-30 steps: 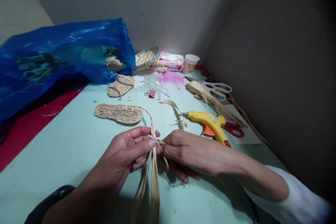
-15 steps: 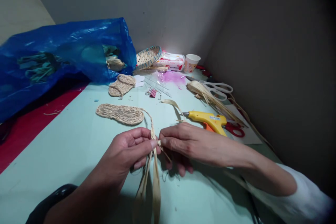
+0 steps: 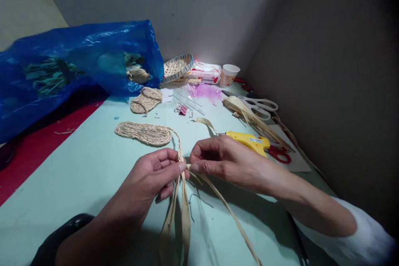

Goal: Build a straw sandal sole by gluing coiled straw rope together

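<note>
A braid of pale dried husk strips [image 3: 180, 156] is pinched between the thumb and fingers of my left hand [image 3: 158, 174]. From that grip, loose strips [image 3: 186, 220] hang down toward the table's front. My right hand [image 3: 218, 160] pinches another husk strip [image 3: 229, 208] close beside the left fingertips; its long tail slants down to the right. Beyond my hands, the thin braid runs back to a coiled, sole-shaped woven piece [image 3: 143, 134] lying flat. Farther off lies a small woven slipper [image 3: 146, 100] with a strap across it.
A yellow glue gun [image 3: 249, 141] lies just behind my right hand, near red-handled scissors [image 3: 280, 154]. White-handled scissors [image 3: 260, 106] and a husk bundle [image 3: 240, 110] are at the right. A blue plastic bag [image 3: 93, 58] fills the back left; a paper cup [image 3: 230, 75] stands at the back.
My right hand's lower fingers have drawn in from being spread below. A long strip tail now shows slanting down to the right from it. My left hand keeps its pinch.
</note>
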Available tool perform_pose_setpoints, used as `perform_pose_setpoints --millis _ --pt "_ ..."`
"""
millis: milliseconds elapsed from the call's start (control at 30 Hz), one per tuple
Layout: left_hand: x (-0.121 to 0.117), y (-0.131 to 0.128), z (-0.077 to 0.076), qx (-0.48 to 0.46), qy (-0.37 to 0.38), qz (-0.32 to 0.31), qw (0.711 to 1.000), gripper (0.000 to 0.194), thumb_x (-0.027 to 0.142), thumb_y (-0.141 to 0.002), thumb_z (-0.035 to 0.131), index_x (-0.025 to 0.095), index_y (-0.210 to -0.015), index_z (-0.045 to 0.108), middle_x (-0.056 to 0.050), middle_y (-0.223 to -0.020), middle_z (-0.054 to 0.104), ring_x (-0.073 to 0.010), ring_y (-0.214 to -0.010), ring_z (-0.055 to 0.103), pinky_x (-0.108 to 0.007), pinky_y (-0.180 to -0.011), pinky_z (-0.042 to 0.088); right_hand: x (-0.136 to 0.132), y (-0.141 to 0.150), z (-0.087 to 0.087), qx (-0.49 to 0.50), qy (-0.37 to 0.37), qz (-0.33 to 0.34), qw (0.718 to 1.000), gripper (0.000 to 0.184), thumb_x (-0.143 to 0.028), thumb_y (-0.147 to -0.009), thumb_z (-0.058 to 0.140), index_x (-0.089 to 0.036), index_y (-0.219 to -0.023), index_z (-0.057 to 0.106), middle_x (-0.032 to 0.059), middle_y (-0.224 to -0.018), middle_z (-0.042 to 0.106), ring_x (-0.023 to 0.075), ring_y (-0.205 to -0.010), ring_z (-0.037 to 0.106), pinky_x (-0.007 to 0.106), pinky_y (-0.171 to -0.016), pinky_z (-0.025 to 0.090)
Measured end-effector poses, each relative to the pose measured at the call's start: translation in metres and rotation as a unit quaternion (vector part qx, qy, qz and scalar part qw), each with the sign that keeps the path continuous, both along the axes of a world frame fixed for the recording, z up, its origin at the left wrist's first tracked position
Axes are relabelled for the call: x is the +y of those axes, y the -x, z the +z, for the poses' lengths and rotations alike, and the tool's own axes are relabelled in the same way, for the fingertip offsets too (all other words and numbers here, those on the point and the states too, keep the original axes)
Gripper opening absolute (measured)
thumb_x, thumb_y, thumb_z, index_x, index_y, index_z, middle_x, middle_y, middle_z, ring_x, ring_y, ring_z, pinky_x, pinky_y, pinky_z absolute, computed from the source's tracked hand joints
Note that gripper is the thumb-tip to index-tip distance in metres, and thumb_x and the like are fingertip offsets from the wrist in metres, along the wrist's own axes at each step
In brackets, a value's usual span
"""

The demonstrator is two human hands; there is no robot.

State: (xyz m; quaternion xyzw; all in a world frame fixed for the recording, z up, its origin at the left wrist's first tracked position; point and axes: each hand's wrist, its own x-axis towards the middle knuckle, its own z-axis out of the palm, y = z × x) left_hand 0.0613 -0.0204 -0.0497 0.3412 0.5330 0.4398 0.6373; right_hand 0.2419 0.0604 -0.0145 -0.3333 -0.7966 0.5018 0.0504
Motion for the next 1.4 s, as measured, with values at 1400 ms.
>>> perform_pose_setpoints --millis 1400 --pt "0.001 -0.005 -0.004 0.072 -0.035 0.084 0.993 0.029 0.04 -0.072 0.079 0.018 -0.076 0.06 0.008 -0.049 0.049 -0.0065 -0.045 0.034 -0.021 -0.045 0.024 -0.009 0.011 -0.014 0.098 0.213 -0.086 0.968 0.029 -0.039 -0.083 0.075 -0.016 -0.079 0.057 -0.0029 -0.067 0.061 0.0088 -0.059 0.048 0.022 -0.055 0.03"
